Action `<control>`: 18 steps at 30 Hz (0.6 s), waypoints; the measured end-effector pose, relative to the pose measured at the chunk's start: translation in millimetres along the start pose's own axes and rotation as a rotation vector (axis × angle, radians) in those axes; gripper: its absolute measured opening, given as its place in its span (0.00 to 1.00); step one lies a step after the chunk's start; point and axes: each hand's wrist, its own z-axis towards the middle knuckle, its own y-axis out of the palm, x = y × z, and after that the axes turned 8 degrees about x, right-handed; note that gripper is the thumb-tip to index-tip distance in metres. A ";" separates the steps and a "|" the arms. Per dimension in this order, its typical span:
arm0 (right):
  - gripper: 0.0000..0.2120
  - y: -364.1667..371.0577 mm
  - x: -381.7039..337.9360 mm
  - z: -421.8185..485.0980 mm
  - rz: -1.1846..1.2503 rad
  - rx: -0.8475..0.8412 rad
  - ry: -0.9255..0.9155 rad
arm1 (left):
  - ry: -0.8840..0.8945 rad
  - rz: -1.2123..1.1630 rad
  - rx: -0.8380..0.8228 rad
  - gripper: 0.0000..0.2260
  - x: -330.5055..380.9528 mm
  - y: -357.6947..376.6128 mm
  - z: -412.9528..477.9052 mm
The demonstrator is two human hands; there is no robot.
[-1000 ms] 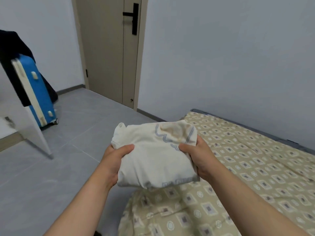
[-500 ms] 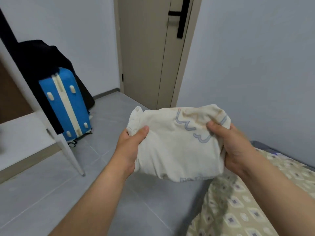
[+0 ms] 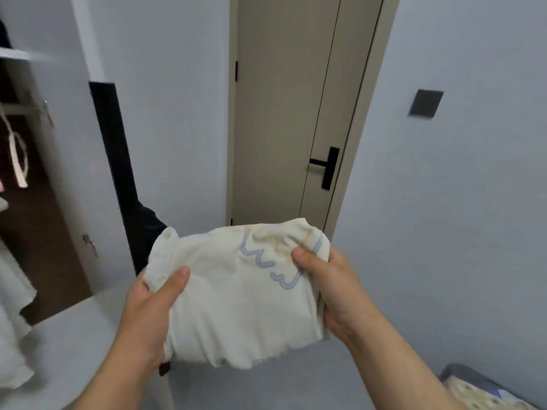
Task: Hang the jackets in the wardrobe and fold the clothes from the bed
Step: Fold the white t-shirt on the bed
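A folded cream garment (image 3: 236, 297) with a pale blue and orange print is held up in front of me, off the bed. My left hand (image 3: 151, 312) grips its left edge, thumb on top. My right hand (image 3: 328, 285) grips its right edge, thumb pressed over the print. The open wardrobe (image 3: 35, 202) stands at the left, with a white door panel (image 3: 74, 161) swung out. Pale clothes (image 3: 11, 315) hang inside it at the lower left. Only a corner of the patterned bed (image 3: 470, 392) shows at the bottom right.
A closed beige door (image 3: 284, 119) with a black handle (image 3: 327, 167) faces me. A dark garment (image 3: 133, 214) hangs behind the wardrobe door. A dark switch plate (image 3: 425, 103) sits on the right wall. Grey floor lies below my arms.
My view has swung left and upward, away from the bed toward the wardrobe. The blue suitcase has dropped out of sight. Both hands keep the same hold on the folded garment.
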 end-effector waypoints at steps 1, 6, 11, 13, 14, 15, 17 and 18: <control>0.08 27.2 -19.2 -3.1 0.000 -0.036 -0.024 | 0.038 -0.010 0.010 0.04 33.8 -10.4 7.5; 0.09 144.6 -105.7 -20.6 0.056 -0.200 -0.115 | 0.196 -0.021 0.081 0.06 173.2 -63.1 35.7; 0.08 235.9 -173.1 -32.3 0.084 -0.371 -0.143 | 0.304 -0.070 0.155 0.05 285.8 -106.6 38.3; 0.08 252.9 -186.2 -32.2 0.110 -0.370 -0.170 | 0.312 -0.079 0.138 0.06 309.5 -113.0 38.4; 0.08 268.1 -191.8 -33.5 0.127 -0.386 -0.173 | 0.329 -0.076 0.161 0.07 322.6 -122.5 37.6; 0.08 283.4 -195.0 -34.3 0.136 -0.406 -0.173 | 0.352 -0.078 0.179 0.07 334.1 -132.0 36.4; 0.08 314.8 -195.5 -36.5 0.161 -0.444 -0.176 | 0.391 -0.067 0.194 0.07 355.4 -150.4 33.0; 0.08 331.2 -195.0 -37.6 0.178 -0.462 -0.174 | 0.407 -0.065 0.210 0.08 364.1 -161.2 33.9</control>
